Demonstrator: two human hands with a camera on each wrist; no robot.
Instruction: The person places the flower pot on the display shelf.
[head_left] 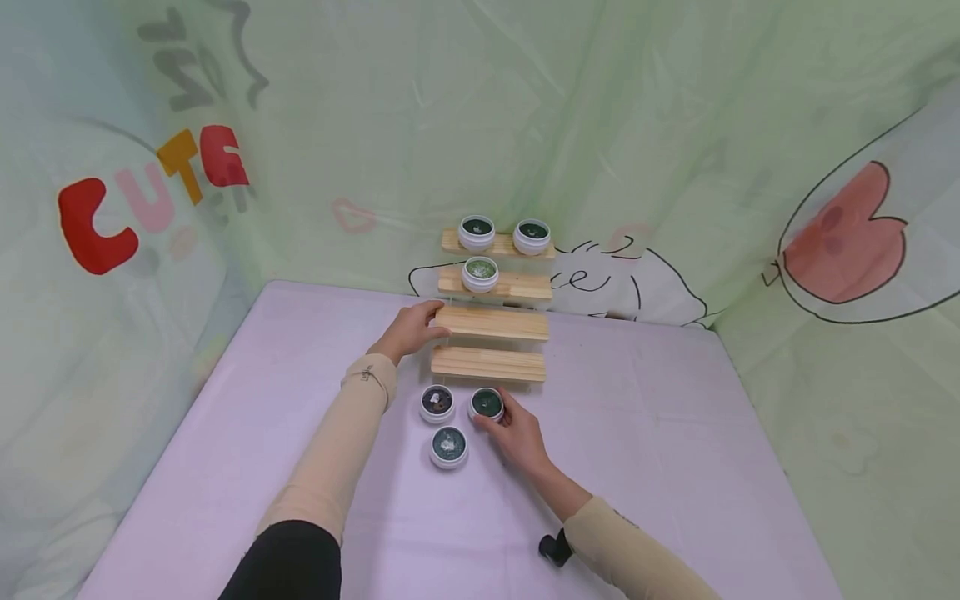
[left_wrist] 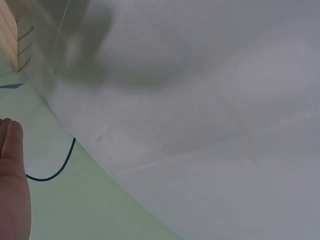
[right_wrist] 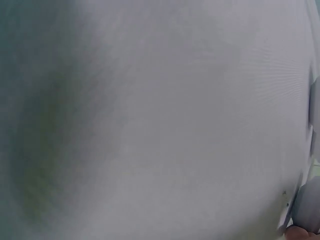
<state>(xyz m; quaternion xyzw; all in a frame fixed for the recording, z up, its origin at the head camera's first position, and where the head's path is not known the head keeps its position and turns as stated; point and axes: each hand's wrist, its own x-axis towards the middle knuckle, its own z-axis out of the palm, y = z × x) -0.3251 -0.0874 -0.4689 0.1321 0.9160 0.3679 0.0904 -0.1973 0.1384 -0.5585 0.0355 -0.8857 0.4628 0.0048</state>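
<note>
Covering the table, a pale lilac cloth (head_left: 637, 442) spreads under the four-tiered wooden stand (head_left: 491, 323). Behind the stand hangs a pale green curtain (head_left: 360, 117), which folds round to both sides; red, pink and orange letters (head_left: 97, 229) mark it to the left of the stand, a pink heart (head_left: 847, 237) to the right. Just in front of the stand, the right hand (head_left: 519, 429) pinches a green-topped jar (head_left: 487, 403) between thumb and fingers. Two other white jars (head_left: 449, 446) sit beside it, also before the stand; three more jars (head_left: 532, 235) occupy the stand's upper two tiers. At the stand's left end, the left hand (head_left: 411, 327) has its fingers and thumb by the third tier; whether they clamp it I cannot tell.
</note>
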